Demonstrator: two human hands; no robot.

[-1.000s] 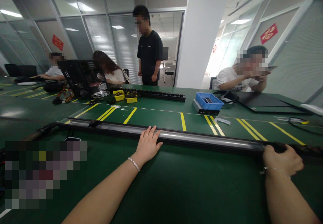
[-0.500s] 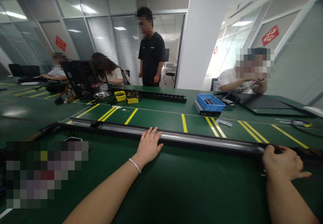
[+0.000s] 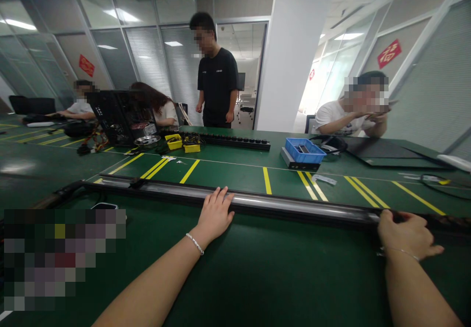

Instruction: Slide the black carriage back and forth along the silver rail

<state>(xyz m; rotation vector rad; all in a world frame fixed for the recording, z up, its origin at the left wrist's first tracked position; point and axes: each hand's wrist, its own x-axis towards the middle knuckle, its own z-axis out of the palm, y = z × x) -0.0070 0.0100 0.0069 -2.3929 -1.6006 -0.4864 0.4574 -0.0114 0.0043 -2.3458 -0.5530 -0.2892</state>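
Note:
A long black bar (image 3: 294, 204) with a shiny silver face lies across the green table in front of me. My left hand (image 3: 215, 214) rests on it near the middle, fingers stretched flat and slightly spread over its near edge. At the bar's right end, my right hand (image 3: 406, 233) is curled with thumb and fingers closed around the end; the fingertips are partly hidden. Beyond that hand a dark length (image 3: 449, 224) continues to the right. From the bar's left end a thick dark cable (image 3: 55, 199) runs toward me.
Farther back stand an open computer case (image 3: 121, 116), yellow bins (image 3: 173, 142), a black socket strip (image 3: 235, 141) and a blue basket (image 3: 305, 150) on a grey box. Dark flat panels (image 3: 397, 150) lie at right. A person (image 3: 219, 84) stands opposite; several others sit around the table.
The view has shifted slightly. Both hands keep their places on the bar, with no visible change of grip. The standing person has shifted a little.

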